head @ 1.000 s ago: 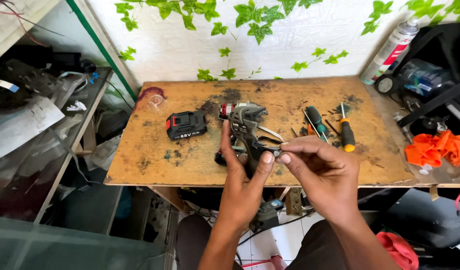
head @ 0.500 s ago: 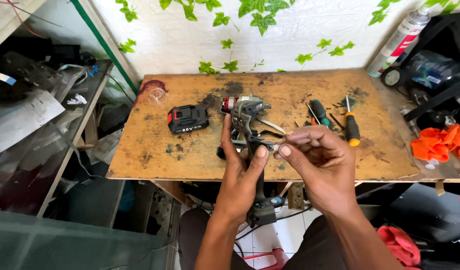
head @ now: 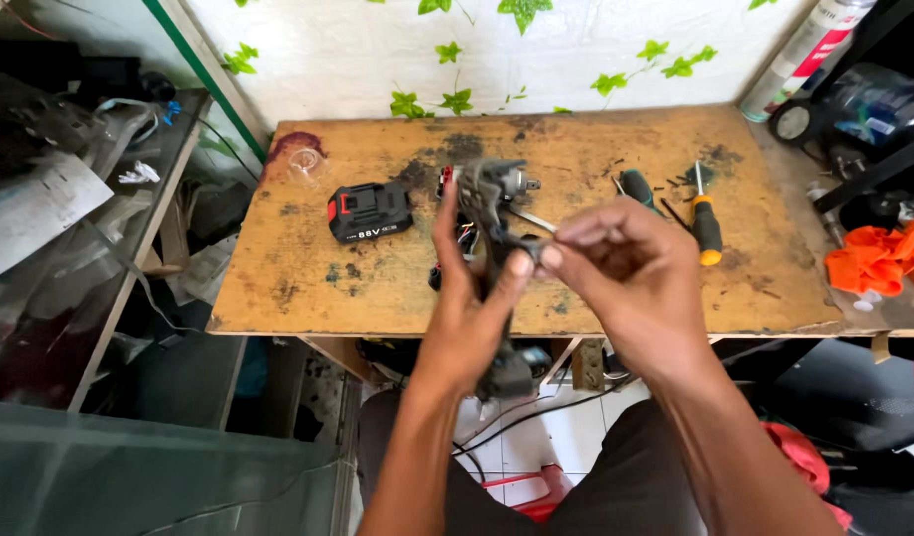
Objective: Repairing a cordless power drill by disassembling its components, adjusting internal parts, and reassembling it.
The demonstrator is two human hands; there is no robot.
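Both hands are now raised closer: left hand point(head: 472, 308) gripping the drill body point(head: 492, 208), right hand point(head: 626, 268) pinching a small part.

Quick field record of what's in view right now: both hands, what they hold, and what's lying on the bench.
left hand: grips a stripped power tool body, raised above the bench
right hand: fingertips pinch a small part at the tool, too small to identify
bench: worn, stained wooden top
battery pack: black and red, lying left of the hands
screwdrivers: yellow-handled and green-handled, right of the tool
orange cloth: far right edge
spray can: upper right, against the wall
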